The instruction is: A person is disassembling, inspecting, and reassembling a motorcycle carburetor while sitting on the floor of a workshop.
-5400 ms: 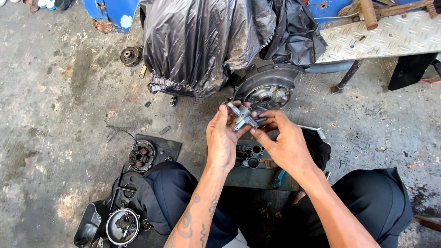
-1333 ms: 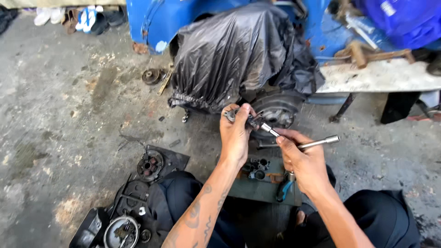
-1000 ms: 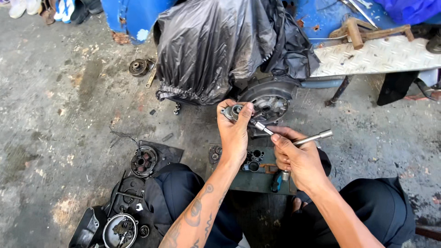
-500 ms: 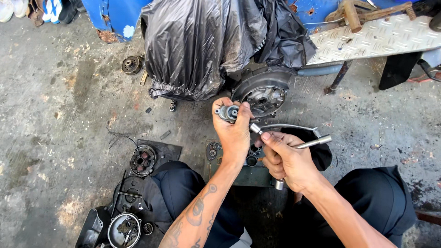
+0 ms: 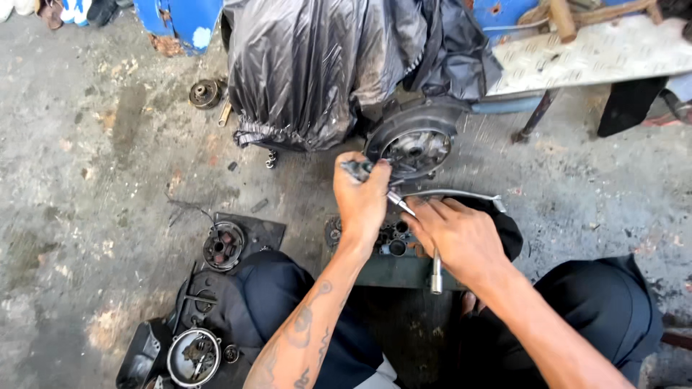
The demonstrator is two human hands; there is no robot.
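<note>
Left hand (image 5: pixel 360 198) clenches a small metal part (image 5: pixel 358 170), apparently; right hand (image 5: pixel 461 238) grips the T-wrench (image 5: pixel 435 268), its shaft slanting up-left into the part.

Left hand (image 5: pixel 360 202) closes over a small metal part (image 5: pixel 357 170); only its dark end shows past the fingers, shape unclear. Right hand (image 5: pixel 458 234) covers the middle of a metal wrench (image 5: pixel 435 274), so how its shaft meets the part can't be told. Sockets (image 5: pixel 393 241) between the hands are half hidden, count uncertain. Black plastic sheet (image 5: pixel 317 65) above the hands hides whatever it drapes. Wheel hub (image 5: pixel 414 144) beyond the left hand is partly under that sheet. Shoes (image 5: pixel 65 11) far left are cut by the top edge.
</note>
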